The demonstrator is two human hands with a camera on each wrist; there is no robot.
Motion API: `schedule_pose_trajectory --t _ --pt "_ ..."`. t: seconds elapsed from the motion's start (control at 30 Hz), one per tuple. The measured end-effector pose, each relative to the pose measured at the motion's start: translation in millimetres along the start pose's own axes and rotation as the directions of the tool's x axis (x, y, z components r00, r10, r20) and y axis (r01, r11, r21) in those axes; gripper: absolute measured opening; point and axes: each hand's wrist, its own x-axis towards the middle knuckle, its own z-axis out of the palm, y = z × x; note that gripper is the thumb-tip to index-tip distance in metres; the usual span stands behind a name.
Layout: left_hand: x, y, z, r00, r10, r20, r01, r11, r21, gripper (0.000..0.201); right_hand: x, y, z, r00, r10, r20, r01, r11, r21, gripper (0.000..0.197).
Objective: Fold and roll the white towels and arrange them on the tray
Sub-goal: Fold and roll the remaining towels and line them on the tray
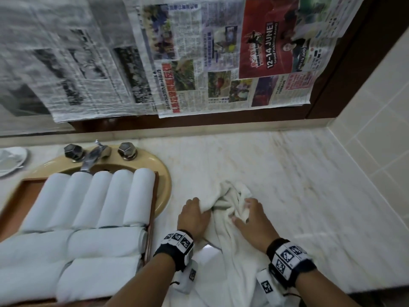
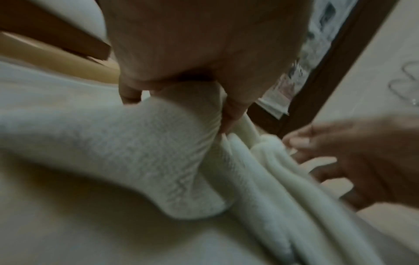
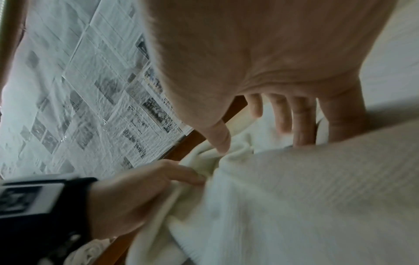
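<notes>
While the loose towel (image 1: 230, 220) is lying bunched on the marble tabletop (image 1: 298, 173) just right of the tray (image 1: 152, 218), the head view is showing the left hand (image 1: 192, 216) gripping a fold at its left side and the right hand (image 1: 252, 218) gathering cloth at its right. The towel's near end is trailing off the front edge, so I judge it is risking a slide to the floor if the grip loosens. Rolled towels (image 1: 88, 196) are already filling the wooden tray, which is sitting over the tan sink (image 1: 164, 185); a careless elbow could be nudging it.

From the left wrist, the left hand (image 2: 204, 53) is pinching a thick ridge of soft, ribbed terry towel (image 2: 145, 152) between thumb and fingers (image 2: 231, 114).

From the right wrist, the right hand (image 3: 272, 62) is pressing its fingers (image 3: 301, 122) into the creamy folds, seemingly clutching them. The cloth is looking limp and creased, so folding it unflattened is likely giving a lumpy roll.
</notes>
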Motion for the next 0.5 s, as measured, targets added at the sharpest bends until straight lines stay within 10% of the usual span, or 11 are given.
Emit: schedule_pose_trajectory --t 0.1,0.2,0.33,0.5 --pt "-14.1 7.0 -33.0 0.988 0.152 -0.038 -0.157 0.954 -0.254 0.020 19.7 -9.9 -9.9 0.990 0.015 -0.139 -0.037 0.987 -0.156 0.091" --pt "-29.7 29.4 -66.4 0.957 0.281 -0.064 -0.285 0.886 -0.367 0.026 46.5 -10.9 -22.9 0.980 0.200 -0.014 -0.194 0.925 -0.326 0.095" --pt "-41.5 56.9 -102.4 0.959 0.263 -0.110 -0.280 0.798 -0.534 0.022 70.4 -3.3 -34.0 0.970 0.202 0.138 -0.151 0.938 -0.313 0.027" --pt "-36.5 66.9 -132.1 0.967 0.003 -0.255 -0.191 0.675 -0.713 0.017 89.1 -5.1 -69.7 0.969 0.017 -0.246 -0.031 0.998 -0.051 0.012"
